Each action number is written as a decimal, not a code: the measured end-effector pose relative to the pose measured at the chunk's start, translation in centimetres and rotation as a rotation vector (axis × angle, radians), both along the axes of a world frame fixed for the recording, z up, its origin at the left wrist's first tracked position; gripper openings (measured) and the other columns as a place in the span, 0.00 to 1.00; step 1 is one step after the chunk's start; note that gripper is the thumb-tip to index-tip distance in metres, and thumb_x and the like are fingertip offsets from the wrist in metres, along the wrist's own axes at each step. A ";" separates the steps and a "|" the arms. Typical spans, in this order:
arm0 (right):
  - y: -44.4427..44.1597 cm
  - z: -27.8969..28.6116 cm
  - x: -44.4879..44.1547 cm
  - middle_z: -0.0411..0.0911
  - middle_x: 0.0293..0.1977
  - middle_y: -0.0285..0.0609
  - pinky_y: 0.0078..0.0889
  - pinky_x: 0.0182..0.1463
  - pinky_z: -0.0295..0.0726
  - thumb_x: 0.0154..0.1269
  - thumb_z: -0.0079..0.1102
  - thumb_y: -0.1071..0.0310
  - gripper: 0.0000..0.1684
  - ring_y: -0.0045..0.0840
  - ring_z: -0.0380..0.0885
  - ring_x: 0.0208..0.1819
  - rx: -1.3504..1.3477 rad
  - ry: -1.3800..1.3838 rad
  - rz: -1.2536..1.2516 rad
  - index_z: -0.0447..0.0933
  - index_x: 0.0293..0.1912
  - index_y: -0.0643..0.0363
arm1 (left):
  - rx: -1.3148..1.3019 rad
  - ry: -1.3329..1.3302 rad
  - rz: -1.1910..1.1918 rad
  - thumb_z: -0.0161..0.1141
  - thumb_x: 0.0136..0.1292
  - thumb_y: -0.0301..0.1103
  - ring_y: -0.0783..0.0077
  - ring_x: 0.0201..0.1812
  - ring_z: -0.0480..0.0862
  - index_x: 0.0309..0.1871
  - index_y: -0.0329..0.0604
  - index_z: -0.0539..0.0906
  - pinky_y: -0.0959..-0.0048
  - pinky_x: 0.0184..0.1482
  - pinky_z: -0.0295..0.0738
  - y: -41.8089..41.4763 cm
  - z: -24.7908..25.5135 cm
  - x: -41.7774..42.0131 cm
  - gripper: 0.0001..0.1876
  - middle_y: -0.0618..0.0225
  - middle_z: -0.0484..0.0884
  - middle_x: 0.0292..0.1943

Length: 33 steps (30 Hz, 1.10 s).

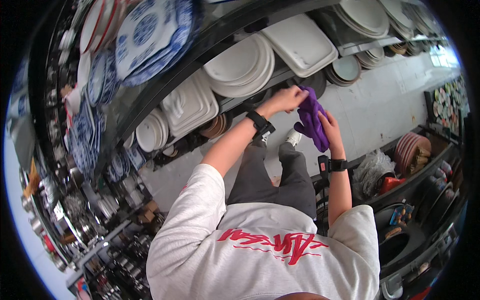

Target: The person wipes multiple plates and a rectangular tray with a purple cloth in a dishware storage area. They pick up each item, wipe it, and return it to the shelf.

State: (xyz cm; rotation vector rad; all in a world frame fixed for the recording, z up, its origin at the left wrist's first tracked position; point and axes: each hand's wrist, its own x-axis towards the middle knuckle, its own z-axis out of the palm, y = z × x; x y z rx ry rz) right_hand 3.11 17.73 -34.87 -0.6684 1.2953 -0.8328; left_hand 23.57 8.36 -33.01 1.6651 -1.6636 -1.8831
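Note:
A crumpled purple cloth [312, 120] hangs between my two hands, above the aisle floor. With bent fingers, my left hand [287, 100] grips its upper end; the fingertips look slightly blurred. My right hand [330, 125] holds the cloth from the right side, thumb and fingers around its edge. Beyond the cloth, a stack of white rectangular plates [302, 45] rests on the shelf. Left of that stands a stack of white round plates [240, 67].
Blue-and-white patterned plates [148, 35] lie on a glass shelf at upper left. White rectangular trays [191, 105] are stacked below. To my right, a black rack [416, 191] holds pans, plastic-wrapped goods [373, 170] and red-striped round items [411, 150]. Metalware [123, 258] crowds the lower left.

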 end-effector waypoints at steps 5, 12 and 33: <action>0.4 2.2 8.2 0.77 0.41 0.33 0.15 0.42 0.73 0.72 0.52 0.62 0.17 0.11 0.73 0.39 -0.039 -0.174 -0.075 0.73 0.54 0.62 | -0.365 0.139 0.128 0.57 0.66 0.52 0.62 0.44 0.83 0.60 0.33 0.70 0.69 0.43 0.79 6.4 -4.0 4.8 0.31 0.54 0.81 0.50; 3.7 1.6 16.4 0.77 0.41 0.33 0.15 0.43 0.72 0.72 0.52 0.63 0.15 0.12 0.73 0.40 0.018 -0.279 -0.019 0.74 0.52 0.60 | -0.247 0.016 0.019 0.62 0.62 0.35 0.55 0.40 0.84 0.55 0.37 0.74 0.64 0.41 0.76 8.5 1.5 14.1 0.19 0.45 0.82 0.39; 18.3 1.4 38.2 0.72 0.56 0.42 0.23 0.61 0.67 0.69 0.55 0.63 0.24 0.22 0.70 0.57 -0.113 -0.153 -0.308 0.69 0.61 0.63 | -0.316 0.147 0.066 0.66 0.59 0.43 0.70 0.47 0.80 0.53 0.34 0.75 0.71 0.49 0.75 18.9 -1.6 32.1 0.26 0.57 0.81 0.46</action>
